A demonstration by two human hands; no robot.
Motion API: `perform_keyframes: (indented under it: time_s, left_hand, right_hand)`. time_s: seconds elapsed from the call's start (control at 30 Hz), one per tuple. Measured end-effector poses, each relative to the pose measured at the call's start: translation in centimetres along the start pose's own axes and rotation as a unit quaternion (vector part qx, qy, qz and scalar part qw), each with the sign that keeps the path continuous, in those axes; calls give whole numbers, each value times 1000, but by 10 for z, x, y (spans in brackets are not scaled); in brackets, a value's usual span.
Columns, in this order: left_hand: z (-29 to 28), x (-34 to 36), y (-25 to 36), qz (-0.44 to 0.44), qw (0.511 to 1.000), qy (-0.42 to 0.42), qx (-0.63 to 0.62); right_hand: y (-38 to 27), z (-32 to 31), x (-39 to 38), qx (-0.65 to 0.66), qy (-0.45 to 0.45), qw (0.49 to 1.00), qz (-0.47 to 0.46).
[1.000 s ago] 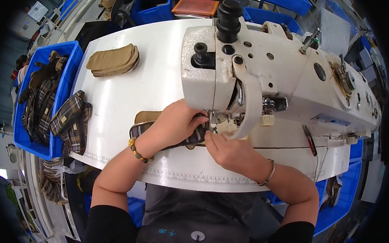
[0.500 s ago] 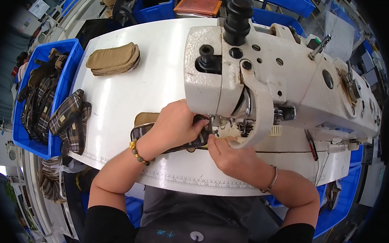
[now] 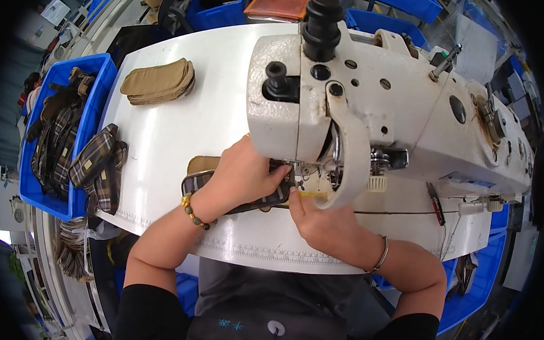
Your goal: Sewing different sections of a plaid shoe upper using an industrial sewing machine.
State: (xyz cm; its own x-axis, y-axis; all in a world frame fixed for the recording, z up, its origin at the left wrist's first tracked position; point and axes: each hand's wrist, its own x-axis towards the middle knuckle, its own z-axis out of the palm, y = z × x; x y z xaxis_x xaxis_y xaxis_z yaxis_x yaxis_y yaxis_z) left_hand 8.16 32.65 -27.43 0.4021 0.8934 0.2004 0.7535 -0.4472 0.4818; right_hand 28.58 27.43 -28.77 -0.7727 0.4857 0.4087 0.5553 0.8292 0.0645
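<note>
A dark plaid fabric pouch (image 3: 196, 182) lies on the white table under the head of a sewing machine (image 3: 274, 124), its right end at the needle area. Behind its left end shows a tan fabric panel (image 3: 203, 164). My left hand (image 3: 241, 173) rests over the pouch, thumb and fingers closed on its edge just left of the presser foot. Close to the pouch's right end, my right hand (image 3: 323, 225) has its fingers bent together, the index fingertip touching the edge. Whether that hand pinches the fabric is partly hidden. The needle tip is too small to make out.
A stack of tan panels (image 3: 158, 81) sits at the back left. Beside it, a blue bin (image 3: 107, 78) holds plaid pouches, with more plaid pouches (image 3: 100, 164) hanging over the table edge. Red-handled snips (image 3: 435, 203) lie right of the machine. A ruler strip (image 3: 267, 253) runs along the front edge.
The machine head appears slightly farther left in the view, and my right index finger looks a little straighter. Both hands and the pouch stay almost in place.
</note>
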Motion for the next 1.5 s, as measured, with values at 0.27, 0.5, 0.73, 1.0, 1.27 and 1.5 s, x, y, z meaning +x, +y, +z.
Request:
perform_keyframes:
  time_s: [0.27,0.5,0.73,1.0,1.27,1.5]
  left_hand:
    - [-5,11,9,-100,991,-90,0]
    - [12,34,-21,49,999,14,-9]
    - [12,41,-25,100,993,50,-38]
    - [12,43,-30,60,997,8,-42]
    - [15,36,-24,35,998,21,-54]
    - [28,46,-36,41,996,51,-68]
  right_hand:
    - [0,6,-5,-19,-31,999,30]
    - [6,18,-9,-96,-102,986,93]
    - [15,35,-9,99,-5,979,178]
    - [12,24,-2,42,-26,984,174]
    - [9,12,-1,-84,-72,991,72]
    - [16,20,-1,-136,-51,987,72]
